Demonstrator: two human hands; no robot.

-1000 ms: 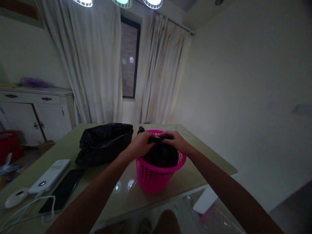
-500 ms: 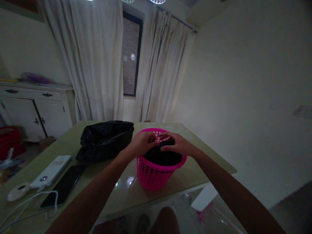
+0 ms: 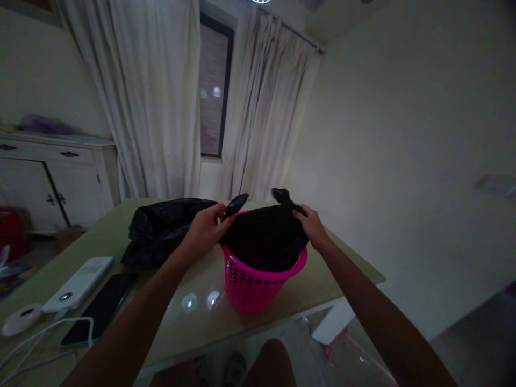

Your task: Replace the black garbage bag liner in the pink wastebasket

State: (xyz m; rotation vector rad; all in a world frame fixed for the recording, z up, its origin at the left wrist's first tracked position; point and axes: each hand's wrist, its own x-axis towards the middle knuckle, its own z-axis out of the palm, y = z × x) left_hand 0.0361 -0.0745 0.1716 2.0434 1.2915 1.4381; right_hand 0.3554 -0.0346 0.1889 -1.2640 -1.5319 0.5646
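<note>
Both hands were up at the pink basket [image 3: 258,279], which stood on the table [image 3: 193,317] toward its near right edge. The left hand [image 3: 205,230] was closed on the left handle strip of the black bag [image 3: 262,239], that strip poking up past the fingers. The right hand [image 3: 312,228] gripped the bag's right side, its other strip standing up just beside the fingertips. The bag sat in the basket, its top stretched wide between the two hands above the rim. Behind the left hand, a second black bag [image 3: 161,228] lay crumpled toward the table's far edge. At the near left corner lay a white power bank [image 3: 78,283], a dark phone [image 3: 99,314] just beside it, and white cables [image 3: 44,344].
</note>
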